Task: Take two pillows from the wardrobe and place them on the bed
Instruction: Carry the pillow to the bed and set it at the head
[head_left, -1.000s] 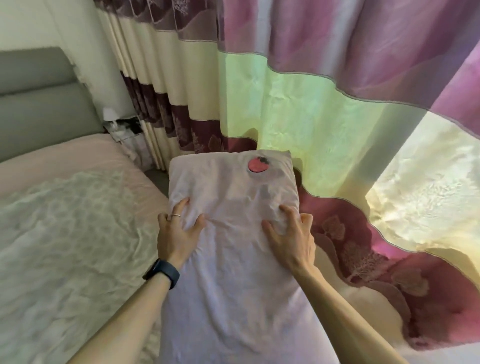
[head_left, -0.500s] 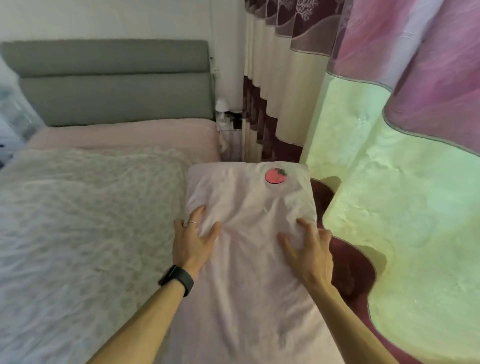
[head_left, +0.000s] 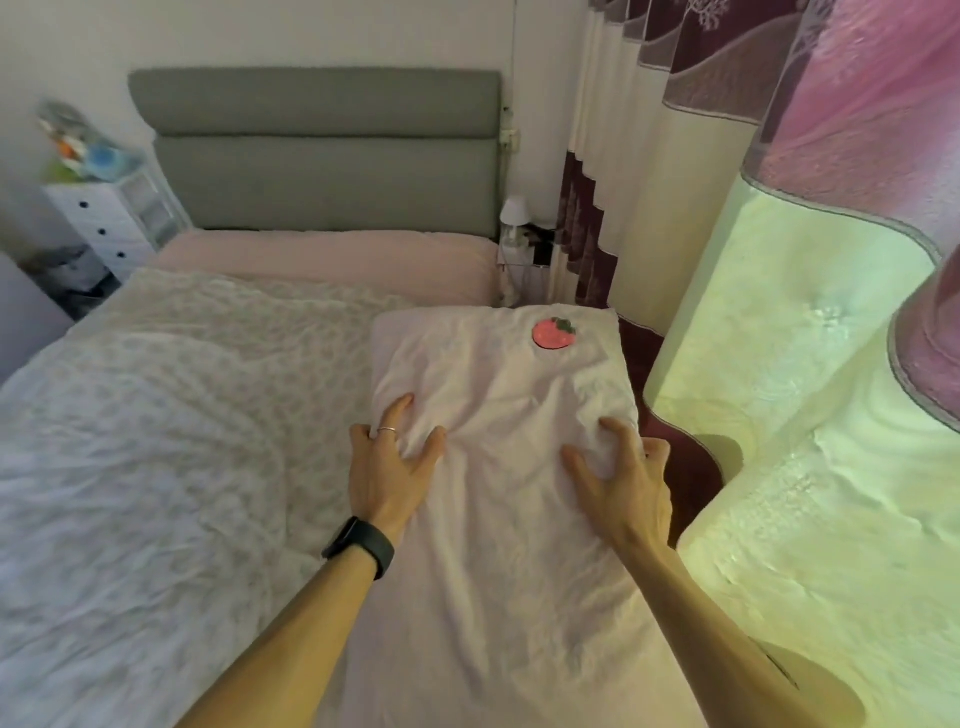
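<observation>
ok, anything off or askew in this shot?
Nothing damaged or spilled. The pillow is gripped by left hand and right hand, bunching its cover, beside the quilt. Curtain hangs close.

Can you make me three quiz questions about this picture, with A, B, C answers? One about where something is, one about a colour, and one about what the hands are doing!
1. Where is the strawberry patch?
A. on the pillow's far end
B. on the headboard
C. on the curtain

2. What colour is the headboard?
A. red
B. grey
C. yellow

3. What are the hands doing?
A. hanging free
B. both gripping the pillow
C. pulling the curtain

Answers:
1 A, the patch sits near the far edge of the pillow.
2 B, its padded panels are grey.
3 B, the left hand and the right hand bunch the pillow's fabric with curled fingers.
</observation>
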